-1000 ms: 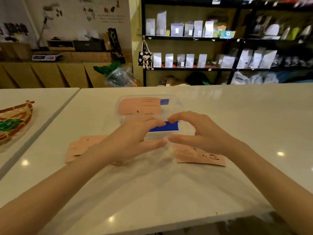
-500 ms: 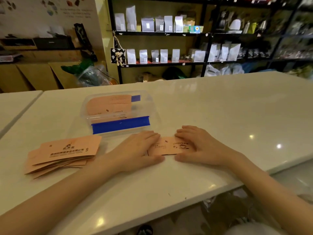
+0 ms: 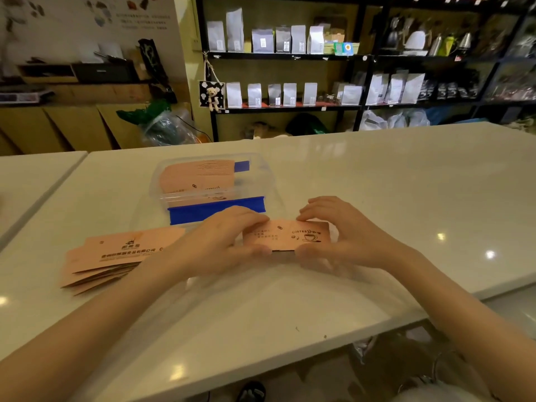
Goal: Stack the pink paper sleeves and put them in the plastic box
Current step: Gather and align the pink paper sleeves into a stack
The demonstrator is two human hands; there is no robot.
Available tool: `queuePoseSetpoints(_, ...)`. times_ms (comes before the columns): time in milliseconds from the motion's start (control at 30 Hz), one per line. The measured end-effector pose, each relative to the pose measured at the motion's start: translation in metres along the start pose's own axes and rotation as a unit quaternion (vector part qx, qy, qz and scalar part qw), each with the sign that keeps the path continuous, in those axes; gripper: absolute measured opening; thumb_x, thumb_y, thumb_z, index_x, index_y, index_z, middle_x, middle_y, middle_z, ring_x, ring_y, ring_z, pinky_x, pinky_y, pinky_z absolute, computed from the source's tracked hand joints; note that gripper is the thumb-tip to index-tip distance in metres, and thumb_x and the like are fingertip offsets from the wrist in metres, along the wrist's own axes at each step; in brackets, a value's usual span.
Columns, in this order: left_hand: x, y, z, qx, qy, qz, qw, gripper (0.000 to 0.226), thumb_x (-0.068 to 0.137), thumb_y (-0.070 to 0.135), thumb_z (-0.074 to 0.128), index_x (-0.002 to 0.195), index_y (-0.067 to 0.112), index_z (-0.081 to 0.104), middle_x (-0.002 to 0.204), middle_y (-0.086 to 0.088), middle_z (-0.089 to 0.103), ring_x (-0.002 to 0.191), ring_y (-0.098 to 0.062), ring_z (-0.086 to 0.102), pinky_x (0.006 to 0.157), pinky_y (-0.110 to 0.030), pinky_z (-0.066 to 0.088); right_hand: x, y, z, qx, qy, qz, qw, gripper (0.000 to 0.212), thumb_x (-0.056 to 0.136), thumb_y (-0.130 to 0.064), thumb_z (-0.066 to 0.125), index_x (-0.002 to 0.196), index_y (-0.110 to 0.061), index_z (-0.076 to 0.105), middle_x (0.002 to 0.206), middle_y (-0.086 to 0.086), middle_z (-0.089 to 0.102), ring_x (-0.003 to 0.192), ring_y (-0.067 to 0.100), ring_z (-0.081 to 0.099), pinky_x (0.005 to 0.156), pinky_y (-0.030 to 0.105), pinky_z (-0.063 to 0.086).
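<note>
Between both hands I hold a small stack of pink paper sleeves (image 3: 285, 235) just above the white table, printed side up. My left hand (image 3: 223, 237) pinches its left end and my right hand (image 3: 339, 235) its right end. Directly behind them stands the clear plastic box (image 3: 268, 177) with a blue strip along its near side; more pink sleeves lie inside it. A fanned pile of loose pink sleeves (image 3: 116, 256) rests on the table to the left of my left hand.
The white table (image 3: 377, 184) stretches wide to the right, its front edge close to me. A second white table (image 3: 29, 175) adjoins on the left. Shelves with paper bags (image 3: 290, 94) stand behind.
My hands left the box and came down near the table's front. They pressed on the sleeves lying flat, then lifted them slightly, pinched at both ends.
</note>
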State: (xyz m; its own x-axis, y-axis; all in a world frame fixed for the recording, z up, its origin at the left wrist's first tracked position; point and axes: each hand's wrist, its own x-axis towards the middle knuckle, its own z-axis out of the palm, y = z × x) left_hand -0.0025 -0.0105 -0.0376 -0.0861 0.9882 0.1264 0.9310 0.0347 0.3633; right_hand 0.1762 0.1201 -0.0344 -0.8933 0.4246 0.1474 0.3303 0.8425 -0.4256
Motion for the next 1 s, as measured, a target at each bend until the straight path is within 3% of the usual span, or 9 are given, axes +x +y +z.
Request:
queuePoseSetpoints(133, -0.021, -0.009, -0.031, -0.009, 0.038, -0.018, 0.999, 0.054, 0.073, 0.055, 0.048, 0.123, 0.033, 0.047, 0.126, 0.012, 0.053, 0.105, -0.001, 0.043, 0.086, -0.015, 0.039, 0.026, -0.029, -0.005, 0.004, -0.001, -0.025, 1.0, 0.051, 0.071, -0.051, 0.063, 0.116, -0.031, 0.052, 0.129, -0.008, 0.051, 0.124, 0.013, 0.037, 0.094, 0.017, 0.027)
queuePoseSetpoints(200, -0.079, -0.045, -0.066, 0.008, 0.114, -0.107, 0.988, 0.056, 0.068, 0.057, 0.048, 0.119, 0.034, 0.051, 0.122, 0.016, 0.054, 0.103, 0.0, 0.044, 0.081, -0.007, 0.039, 0.081, -0.086, 0.016, 0.012, -0.031, -0.131, 0.991, 0.051, 0.07, -0.052, 0.063, 0.116, -0.03, 0.053, 0.126, -0.006, 0.053, 0.121, 0.014, 0.039, 0.091, 0.017, 0.028)
queuePoseSetpoints(233, -0.081, -0.047, -0.07, 0.001, 0.13, -0.104, 0.986, 0.056, 0.066, 0.057, 0.049, 0.118, 0.035, 0.052, 0.118, 0.019, 0.052, 0.102, 0.001, 0.043, 0.077, -0.004, 0.039, 0.082, -0.092, 0.014, 0.01, -0.028, -0.135, 0.99, 0.051, 0.07, -0.054, 0.062, 0.115, -0.029, 0.054, 0.124, -0.005, 0.055, 0.119, 0.014, 0.041, 0.09, 0.017, 0.03)
queuePoseSetpoints(333, -0.094, -0.05, -0.083, -0.031, 0.168, -0.115, 0.979, 0.048, 0.063, 0.054, 0.055, 0.109, 0.04, 0.055, 0.108, 0.026, 0.048, 0.1, -0.002, 0.044, 0.064, -0.007, 0.044, 0.095, -0.102, 0.018, 0.024, -0.005, -0.18, 0.983, 0.053, 0.067, -0.06, 0.058, 0.111, -0.031, 0.055, 0.118, -0.007, 0.057, 0.108, 0.01, 0.043, 0.086, 0.018, 0.034)
queuePoseSetpoints(433, -0.109, -0.063, -0.096, -0.033, 0.201, -0.149, 0.968, 0.046, 0.063, 0.055, 0.063, 0.107, 0.042, 0.055, 0.109, 0.024, 0.051, 0.103, -0.003, 0.044, 0.066, -0.012, 0.043, 0.111, -0.12, 0.023, 0.015, 0.006, -0.222, 0.975, 0.053, 0.07, -0.059, 0.059, 0.114, -0.029, 0.055, 0.118, -0.014, 0.054, 0.101, 0.002, 0.038, 0.084, 0.015, 0.034)
queuePoseSetpoints(533, -0.114, -0.073, -0.1, -0.035, 0.188, -0.172, 0.966, 0.049, 0.059, 0.054, 0.064, 0.106, 0.042, 0.055, 0.114, 0.019, 0.052, 0.106, -0.006, 0.043, 0.07, -0.012, 0.038, 0.116, -0.126, 0.031, -0.014, 0.01, -0.233, 0.972, 0.062, 0.069, -0.062, 0.055, 0.118, -0.025, 0.053, 0.126, -0.006, 0.054, 0.114, 0.009, 0.041, 0.095, 0.023, 0.034)
queuePoseSetpoints(667, -0.116, -0.08, -0.097, -0.052, 0.107, -0.211, 0.97, 0.042, 0.066, 0.049, 0.065, 0.105, 0.048, 0.05, 0.108, 0.032, 0.045, 0.097, 0.005, 0.041, 0.065, -0.011, 0.036, 0.112, -0.13, 0.041, -0.061, -0.016, -0.233, 0.97, 0.063, 0.074, -0.062, 0.051, 0.12, -0.019, 0.053, 0.13, -0.002, 0.051, 0.122, 0.015, 0.038, 0.103, 0.031, 0.031)
queuePoseSetpoints(800, -0.121, -0.091, -0.091, -0.061, 0.019, -0.221, 0.973, 0.052, 0.057, 0.074, 0.048, 0.105, 0.054, 0.049, 0.103, 0.045, 0.035, 0.094, 0.023, 0.036, 0.069, -0.008, 0.033, 0.112, -0.133, 0.057, -0.075, -0.051, -0.219, 0.971, 0.063, 0.072, -0.064, 0.052, 0.115, -0.019, 0.056, 0.133, -0.001, 0.047, 0.124, 0.015, 0.035, 0.102, 0.032, 0.031)
queuePoseSetpoints(1000, -0.138, -0.109, -0.088, -0.068, 0.016, -0.243, 0.967, 0.069, 0.04, 0.088, 0.043, 0.102, 0.058, 0.048, 0.106, 0.046, 0.034, 0.104, 0.008, 0.037, 0.072, -0.013, 0.038, 0.123, -0.144, 0.075, -0.102, -0.083, -0.231, 0.964, 0.067, 0.072, -0.067, 0.049, 0.122, -0.023, 0.051, 0.144, -0.004, 0.034, 0.134, 0.014, 0.016, 0.109, 0.033, 0.016)
